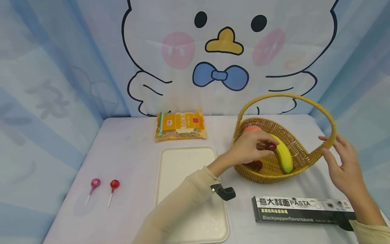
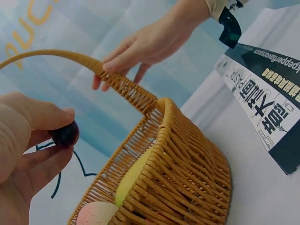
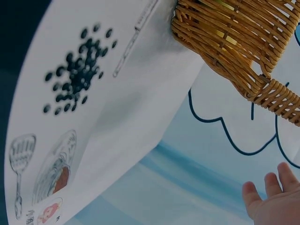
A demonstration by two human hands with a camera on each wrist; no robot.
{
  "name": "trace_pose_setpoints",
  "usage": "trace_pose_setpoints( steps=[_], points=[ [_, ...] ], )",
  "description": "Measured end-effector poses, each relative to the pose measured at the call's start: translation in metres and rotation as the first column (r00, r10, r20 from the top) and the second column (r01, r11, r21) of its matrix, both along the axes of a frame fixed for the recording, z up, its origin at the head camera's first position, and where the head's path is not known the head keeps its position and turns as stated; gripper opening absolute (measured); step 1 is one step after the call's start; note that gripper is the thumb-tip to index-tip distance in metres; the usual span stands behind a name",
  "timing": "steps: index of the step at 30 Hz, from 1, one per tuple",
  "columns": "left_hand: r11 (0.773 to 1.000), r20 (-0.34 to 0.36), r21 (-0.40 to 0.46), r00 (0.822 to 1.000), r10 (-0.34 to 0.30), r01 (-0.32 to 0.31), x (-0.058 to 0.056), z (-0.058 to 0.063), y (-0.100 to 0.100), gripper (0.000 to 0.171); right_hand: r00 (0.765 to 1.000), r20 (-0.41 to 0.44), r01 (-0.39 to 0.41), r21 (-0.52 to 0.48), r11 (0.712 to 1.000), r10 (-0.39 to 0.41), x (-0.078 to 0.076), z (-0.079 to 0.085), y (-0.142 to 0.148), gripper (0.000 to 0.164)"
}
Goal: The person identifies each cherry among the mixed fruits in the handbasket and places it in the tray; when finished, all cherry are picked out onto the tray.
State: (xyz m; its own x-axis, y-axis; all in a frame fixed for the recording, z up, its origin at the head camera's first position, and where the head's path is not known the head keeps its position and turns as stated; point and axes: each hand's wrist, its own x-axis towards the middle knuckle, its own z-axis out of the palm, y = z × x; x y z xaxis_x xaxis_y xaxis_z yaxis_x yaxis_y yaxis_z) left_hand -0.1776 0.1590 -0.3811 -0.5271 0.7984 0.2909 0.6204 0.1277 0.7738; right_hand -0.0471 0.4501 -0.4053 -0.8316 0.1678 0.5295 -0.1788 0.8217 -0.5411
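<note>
My left hand [image 1: 251, 147] is over the wicker basket [image 1: 265, 178]. Its thumb and fingers pinch a small, glossy, dark red cherry-like fruit [image 2: 65, 134]. Inside the basket lie a yellow banana [image 1: 284, 156], a pink round fruit [image 1: 252, 128] partly behind the hand, and another dark red fruit [image 1: 258, 165], also partly covered. On the basket's right side my right hand [image 1: 345, 166] holds the base of the arched handle [image 2: 124, 84] between thumb and fingers. Only some of that hand's fingertips [image 3: 272, 185] show in the right wrist view, apart from the handle there.
A black-and-white pasta box [image 1: 304, 210] lies in front of the basket. Left of it is a cream tray [image 1: 189, 152], partly under my left arm. An orange food packet [image 1: 181, 125] lies behind the tray. Two lollipops [image 1: 95, 183] [image 1: 114, 184] lie far left.
</note>
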Motion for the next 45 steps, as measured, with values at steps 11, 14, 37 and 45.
trace_pose_setpoints(
  steps=[11,14,37,45],
  points=[
    [0.995,0.021,0.092,1.0,0.023,-0.025,0.004,0.003,-0.025,0.033,1.0,-0.002,0.014,0.002,1.0,-0.014,0.001,-0.002,0.002,0.038],
    [0.994,0.018,0.098,0.999,0.043,-0.045,0.004,0.002,-0.035,0.032,1.0,-0.007,0.02,0.009,1.0,-0.02,0.0,-0.002,0.001,0.038],
    [0.942,0.113,0.283,0.981,0.155,-0.182,0.011,-0.008,-0.119,0.033,1.0,-0.011,0.028,0.022,0.999,-0.028,0.001,-0.003,-0.003,0.038],
    [0.93,0.149,0.291,0.971,0.189,-0.226,0.011,-0.019,-0.142,0.031,1.0,-0.014,0.026,0.028,0.999,-0.025,-0.001,-0.004,-0.003,0.038]
  ],
)
